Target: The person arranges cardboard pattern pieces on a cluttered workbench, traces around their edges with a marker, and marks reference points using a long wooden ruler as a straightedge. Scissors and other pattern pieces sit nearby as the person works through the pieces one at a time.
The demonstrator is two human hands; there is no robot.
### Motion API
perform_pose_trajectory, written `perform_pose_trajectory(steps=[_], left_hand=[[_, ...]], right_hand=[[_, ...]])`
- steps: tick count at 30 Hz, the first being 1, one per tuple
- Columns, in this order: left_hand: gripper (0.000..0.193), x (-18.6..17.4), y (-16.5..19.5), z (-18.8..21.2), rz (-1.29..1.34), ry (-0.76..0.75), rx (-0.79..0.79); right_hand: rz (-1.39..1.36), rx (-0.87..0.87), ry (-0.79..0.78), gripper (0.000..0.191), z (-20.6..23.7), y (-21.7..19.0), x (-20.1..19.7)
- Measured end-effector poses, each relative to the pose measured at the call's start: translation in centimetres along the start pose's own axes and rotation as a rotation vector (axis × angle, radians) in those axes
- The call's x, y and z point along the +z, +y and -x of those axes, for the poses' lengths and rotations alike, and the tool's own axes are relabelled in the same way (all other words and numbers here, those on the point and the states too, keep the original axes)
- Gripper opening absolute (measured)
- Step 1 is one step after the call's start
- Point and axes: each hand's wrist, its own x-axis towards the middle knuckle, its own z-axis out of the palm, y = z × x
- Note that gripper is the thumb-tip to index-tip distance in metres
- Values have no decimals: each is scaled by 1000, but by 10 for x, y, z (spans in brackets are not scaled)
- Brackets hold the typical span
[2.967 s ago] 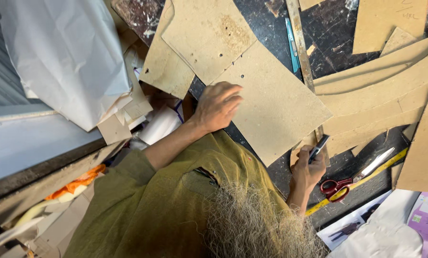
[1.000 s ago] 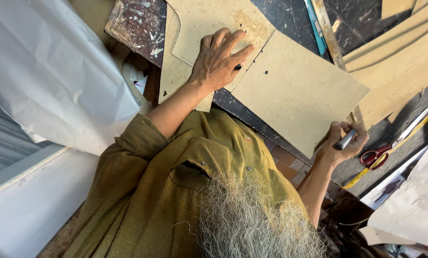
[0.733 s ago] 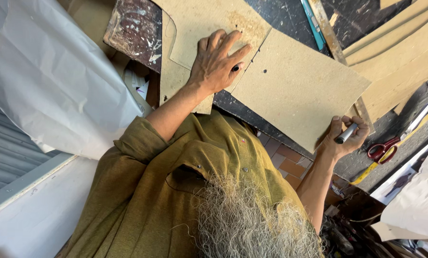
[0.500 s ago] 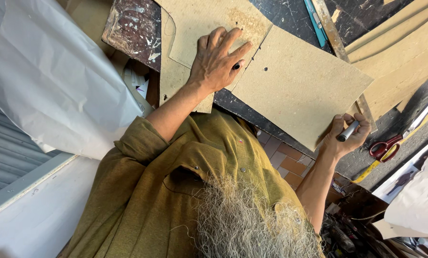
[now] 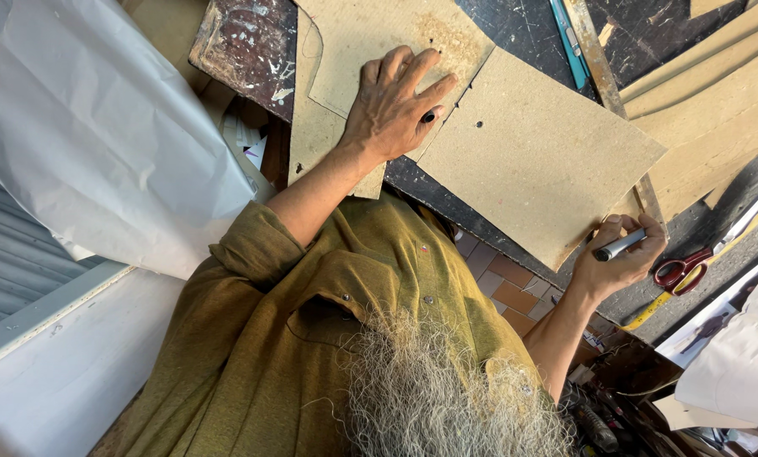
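Note:
My left hand [image 5: 391, 110] lies flat with fingers spread on a small brown cardboard piece [image 5: 370, 34] that has a few punched holes. That piece overlaps a larger brown cardboard sheet [image 5: 540, 161] on the dark, paint-stained workbench [image 5: 252, 42]. My right hand [image 5: 620, 258] grips a grey and black marker [image 5: 620, 246] at the near right corner of the large sheet, tip against its edge. My olive shirt and grey beard fill the bottom of the view.
Red-handled scissors [image 5: 679, 271] and a yellow tape measure [image 5: 717, 254] lie just right of my right hand. A teal cutter [image 5: 567, 42] and a wooden strip [image 5: 599, 63] lie beyond the sheet. More cardboard cut-outs [image 5: 717, 93] are stacked at right; white paper [image 5: 99, 127] hangs at left.
Since three seconds ago my left hand has slid forward onto the small holed piece and flattened. The right hand keeps the marker at the sheet's corner, shifting only slightly.

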Motion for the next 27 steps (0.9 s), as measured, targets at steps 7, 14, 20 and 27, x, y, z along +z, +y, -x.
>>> perform_pose_trajectory(steps=[7, 14, 20, 27], left_hand=[[47, -2, 0, 1, -32, 1, -3], [46, -3, -1, -2, -35, -10, -3], [50, -2, -1, 0, -22, -13, -16], [30, 0, -27, -25, 377, 157, -90]], right_hand=[[90, -119, 4, 26, 3, -7, 0], [-168, 233, -47, 34, 1, -13, 1], [-574, 556, 0, 36, -10, -19, -5], [-831, 382, 101, 29, -7, -7, -30]])
